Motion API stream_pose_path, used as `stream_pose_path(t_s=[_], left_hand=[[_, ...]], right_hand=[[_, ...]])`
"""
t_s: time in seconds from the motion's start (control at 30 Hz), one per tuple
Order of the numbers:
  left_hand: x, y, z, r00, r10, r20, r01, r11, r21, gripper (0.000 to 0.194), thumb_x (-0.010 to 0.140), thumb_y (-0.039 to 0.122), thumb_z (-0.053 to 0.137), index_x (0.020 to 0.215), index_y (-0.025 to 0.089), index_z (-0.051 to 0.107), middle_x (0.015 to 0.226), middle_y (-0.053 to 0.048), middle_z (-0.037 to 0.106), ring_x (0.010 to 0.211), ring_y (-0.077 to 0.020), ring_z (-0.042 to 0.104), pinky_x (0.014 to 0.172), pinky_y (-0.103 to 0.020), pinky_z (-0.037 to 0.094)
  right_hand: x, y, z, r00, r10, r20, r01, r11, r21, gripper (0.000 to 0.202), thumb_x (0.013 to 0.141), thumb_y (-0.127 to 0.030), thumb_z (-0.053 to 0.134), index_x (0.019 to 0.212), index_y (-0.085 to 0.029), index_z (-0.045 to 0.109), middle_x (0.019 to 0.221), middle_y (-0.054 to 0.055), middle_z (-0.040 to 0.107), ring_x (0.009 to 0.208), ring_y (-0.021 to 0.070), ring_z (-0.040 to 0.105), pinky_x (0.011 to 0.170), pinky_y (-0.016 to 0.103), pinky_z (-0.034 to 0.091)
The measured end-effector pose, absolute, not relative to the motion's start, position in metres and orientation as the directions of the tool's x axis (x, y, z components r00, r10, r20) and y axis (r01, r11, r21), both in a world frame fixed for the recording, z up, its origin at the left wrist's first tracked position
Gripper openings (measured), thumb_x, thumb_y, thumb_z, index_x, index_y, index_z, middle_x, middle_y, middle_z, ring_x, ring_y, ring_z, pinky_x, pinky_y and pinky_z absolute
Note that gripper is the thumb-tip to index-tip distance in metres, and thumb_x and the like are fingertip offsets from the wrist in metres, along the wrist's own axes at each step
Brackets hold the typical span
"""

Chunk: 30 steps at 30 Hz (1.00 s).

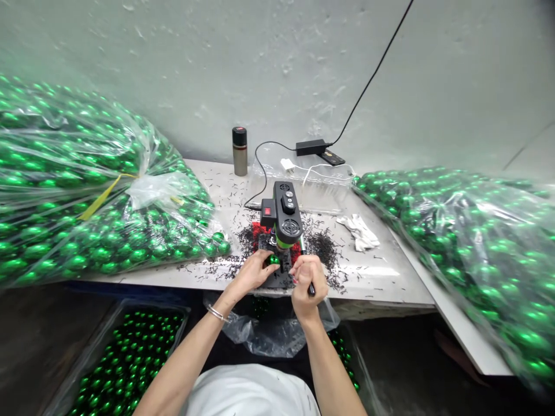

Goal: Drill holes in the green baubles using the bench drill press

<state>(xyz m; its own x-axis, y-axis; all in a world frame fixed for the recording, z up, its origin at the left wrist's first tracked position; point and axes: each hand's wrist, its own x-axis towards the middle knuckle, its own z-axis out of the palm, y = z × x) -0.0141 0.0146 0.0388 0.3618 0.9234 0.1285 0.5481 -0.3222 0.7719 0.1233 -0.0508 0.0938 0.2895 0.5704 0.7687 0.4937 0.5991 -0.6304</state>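
Green ball (273, 260), one: in left hand (255, 270), thumb and fingers curled about it, at near side of black machine (288, 203). Right hand (310, 283): fisted on handle (311, 290), right of ball.

Left hand (255, 269): holding a green ball (273, 260) at the black machine (288, 209)
Right hand (309, 278): gripping the machine's lever (311, 290)
Bottle (240, 155): standing near the back edge of the counter (390, 283)

There are two bags of green balls (99, 196) (468, 254), one flask (240, 152), one benchtop machine (286, 211), one black adapter (311, 147).
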Motion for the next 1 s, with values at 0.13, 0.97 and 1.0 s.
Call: stream_pose_path(t_s=[0.13, 0.97, 1.0], left_hand=[[-0.008, 0.012, 0.035, 0.347, 0.922, 0.175, 0.589, -0.359, 0.724, 0.036, 0.087, 0.040, 0.067, 0.114, 0.017, 0.070, 0.107, -0.011, 0.071, 0.088, -0.0236, 0.069, 0.080, -0.034, 0.055], [-0.004, 0.004, 0.025, 0.291, 0.919, 0.266, 0.583, -0.391, 0.712, 0.032, 0.089, 0.042, 0.066, 0.110, 0.019, 0.071, 0.101, -0.008, 0.067, 0.081, -0.0209, 0.067, 0.072, -0.031, 0.055], [-0.004, 0.004, 0.025, 0.293, 0.917, 0.271, 0.585, -0.396, 0.708, 0.032, 0.088, 0.042, 0.066, 0.110, 0.020, 0.071, 0.101, -0.008, 0.067, 0.081, -0.0210, 0.067, 0.072, -0.031, 0.055]], right_hand=[[0.124, -0.051, 0.094, 0.280, 0.569, 0.774, 0.487, 0.610, -0.625, 0.033, 0.097, -0.017, 0.041, 0.064, -0.021, 0.045, 0.070, 0.000, 0.054, 0.064, 0.0123, 0.055, 0.057, 0.028, 0.042], [0.132, -0.034, 0.037, 0.192, 0.407, 0.893, 0.582, 0.686, -0.438, 0.033, 0.101, -0.028, 0.029, 0.071, -0.023, 0.042, 0.073, -0.001, 0.052, 0.069, 0.0147, 0.063, 0.084, 0.043, 0.052], [0.132, -0.034, 0.037, 0.161, 0.412, 0.897, 0.583, 0.693, -0.423, 0.033, 0.101, -0.027, 0.030, 0.071, -0.023, 0.042, 0.073, -0.001, 0.053, 0.070, 0.0151, 0.065, 0.082, 0.042, 0.052]])
